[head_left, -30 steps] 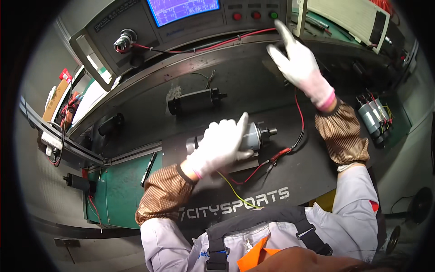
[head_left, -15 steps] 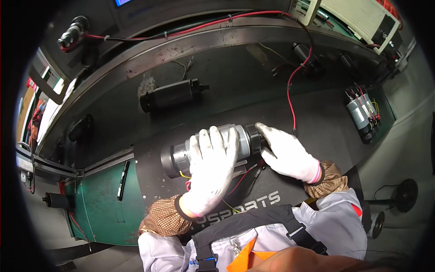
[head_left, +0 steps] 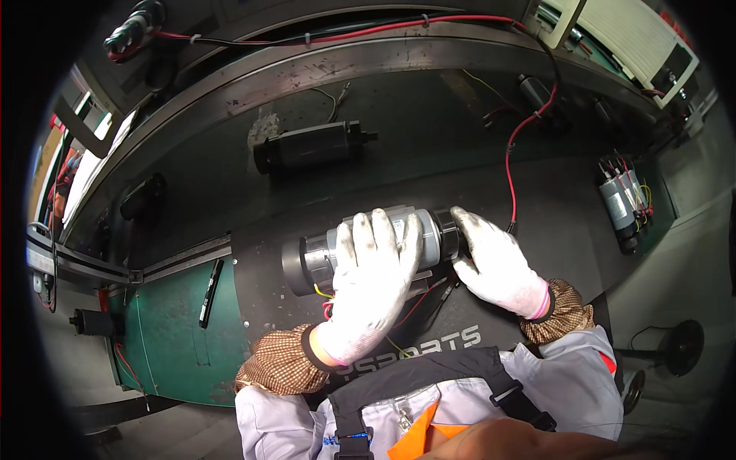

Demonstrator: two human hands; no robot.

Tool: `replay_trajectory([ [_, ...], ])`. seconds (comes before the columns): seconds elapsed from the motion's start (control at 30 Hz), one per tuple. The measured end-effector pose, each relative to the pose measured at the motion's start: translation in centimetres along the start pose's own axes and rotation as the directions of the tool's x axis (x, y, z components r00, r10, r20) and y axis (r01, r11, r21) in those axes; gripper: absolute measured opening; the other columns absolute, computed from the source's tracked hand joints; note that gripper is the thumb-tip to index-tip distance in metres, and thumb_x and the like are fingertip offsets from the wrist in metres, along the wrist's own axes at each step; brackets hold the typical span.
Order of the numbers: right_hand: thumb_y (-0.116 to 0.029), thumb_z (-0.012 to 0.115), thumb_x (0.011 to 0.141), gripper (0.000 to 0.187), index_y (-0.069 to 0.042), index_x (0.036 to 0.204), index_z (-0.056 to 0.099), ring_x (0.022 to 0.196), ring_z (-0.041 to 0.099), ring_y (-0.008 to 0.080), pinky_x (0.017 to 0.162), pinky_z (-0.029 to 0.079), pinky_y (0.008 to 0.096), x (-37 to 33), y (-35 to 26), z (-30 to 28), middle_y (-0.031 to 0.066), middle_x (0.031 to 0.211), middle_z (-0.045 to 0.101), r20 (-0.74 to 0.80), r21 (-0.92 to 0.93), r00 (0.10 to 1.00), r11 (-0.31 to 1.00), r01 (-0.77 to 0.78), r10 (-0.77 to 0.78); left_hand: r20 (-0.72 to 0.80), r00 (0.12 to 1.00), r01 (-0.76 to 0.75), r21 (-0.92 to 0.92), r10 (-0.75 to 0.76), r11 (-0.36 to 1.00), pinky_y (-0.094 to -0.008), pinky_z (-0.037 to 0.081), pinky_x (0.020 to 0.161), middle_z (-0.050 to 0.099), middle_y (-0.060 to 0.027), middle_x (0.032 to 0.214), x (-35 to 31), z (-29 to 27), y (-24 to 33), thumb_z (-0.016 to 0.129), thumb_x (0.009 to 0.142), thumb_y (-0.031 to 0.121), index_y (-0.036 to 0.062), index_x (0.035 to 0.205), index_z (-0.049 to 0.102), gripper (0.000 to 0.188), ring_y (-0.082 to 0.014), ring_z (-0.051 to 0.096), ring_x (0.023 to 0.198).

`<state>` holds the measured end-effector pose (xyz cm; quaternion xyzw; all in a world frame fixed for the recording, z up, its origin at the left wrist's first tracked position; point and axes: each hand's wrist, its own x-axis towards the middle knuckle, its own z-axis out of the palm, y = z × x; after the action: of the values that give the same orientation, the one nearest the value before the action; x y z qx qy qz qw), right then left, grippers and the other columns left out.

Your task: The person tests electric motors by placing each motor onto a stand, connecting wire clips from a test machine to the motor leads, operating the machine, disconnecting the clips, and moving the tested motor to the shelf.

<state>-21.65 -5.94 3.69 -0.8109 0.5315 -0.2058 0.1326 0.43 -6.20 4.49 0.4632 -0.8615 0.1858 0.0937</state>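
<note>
A grey cylindrical electric motor (head_left: 431,239) with black ends lies on its side on a black mat (head_left: 491,184). Across the top of its body rests my left hand (head_left: 374,280), white-gloved, its fingers close together and curved over the casing. My right hand (head_left: 498,264), in a matching glove, grips the black right-hand end of the motor between thumb and fingers. That end's tip is partly hidden by the glove. Red and yellow wires (head_left: 328,307) come out below the body near my left wrist, and thin leads with clips (head_left: 441,303) lie between my hands.
Another dark motor (head_left: 314,146) lies farther back. Several small grey cylinders (head_left: 617,201) with wires sit at the right. A black marker (head_left: 211,295) lies on the green surface at left. From the metal rail above hangs a red cable (head_left: 512,169), its lower end near my right hand.
The whole view has shifted slightly, with the bench things now farther right. Both hands keep their places on the motor, and no clear turn of it shows.
</note>
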Motion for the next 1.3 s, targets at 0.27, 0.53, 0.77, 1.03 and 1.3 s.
replay_trajectory([
  [0.27,-0.015,0.060,0.085,0.054,-0.002,0.137,0.051,0.116,0.059,0.0377,0.099,0.049,0.0437,2.2,-1.4,-6.2,0.0229,0.130,0.056,0.232,-0.241,0.972,0.966,0.089,-0.032,-0.039,0.999,-0.001,-0.015,0.000,1.000,-0.0558,0.040,0.104,0.055,-0.0284,0.129,-0.4,-0.2,-0.1,0.086,0.062,0.042,0.0037,0.140,0.046,0.095,-0.0428,0.054,0.118],
  [0.53,-0.018,0.067,0.087,0.045,-0.006,0.129,0.060,0.117,0.058,0.0366,0.102,0.046,0.0424,17.4,-3.3,-12.8,0.0189,0.126,0.061,-0.662,-0.540,0.562,0.835,0.101,-0.496,-0.095,0.995,-0.014,0.025,0.016,1.000,-0.0543,0.040,0.104,0.055,-0.0263,0.127,-0.6,0.2,-0.1,0.082,0.064,0.045,0.0028,0.142,0.046,0.095,-0.0409,0.055,0.117],
  [0.77,-0.011,0.070,0.083,0.053,-0.005,0.134,0.056,0.127,0.052,0.0379,0.105,0.045,0.0451,19.3,0.0,-8.9,0.0212,0.136,0.053,-0.761,-0.556,0.273,0.809,0.191,-0.588,-0.140,0.990,-0.011,0.060,0.019,0.998,-0.0536,0.041,0.104,0.056,-0.0267,0.127,-0.9,0.5,0.0,0.081,0.067,0.044,0.0018,0.142,0.046,0.093,-0.0409,0.056,0.117],
  [1.03,-0.016,0.068,0.080,0.061,-0.004,0.138,0.051,0.117,0.054,0.0386,0.104,0.043,0.0483,17.0,-1.9,-9.5,0.0188,0.131,0.057,-0.762,-0.513,0.376,0.846,0.146,-0.527,-0.028,0.995,-0.101,-0.319,0.097,0.942,-0.0521,0.039,0.105,0.053,-0.0276,0.130,-0.6,-3.6,-1.4,0.080,0.074,0.039,-0.0032,0.140,0.044,0.086,-0.0421,0.051,0.122],
  [1.3,-0.045,0.056,0.094,0.052,0.001,0.117,0.061,0.092,0.064,0.0369,0.082,0.051,0.0472,4.3,-3.4,-3.3,0.0223,0.095,0.066,0.058,-0.081,0.995,0.993,0.087,-0.083,-0.286,0.887,0.212,-0.444,-0.362,0.870,-0.0394,0.043,0.105,0.060,-0.0196,0.130,-9.5,-1.8,-13.6,0.059,0.093,0.010,-0.0028,0.134,0.054,0.044,-0.0330,0.058,0.120],
])
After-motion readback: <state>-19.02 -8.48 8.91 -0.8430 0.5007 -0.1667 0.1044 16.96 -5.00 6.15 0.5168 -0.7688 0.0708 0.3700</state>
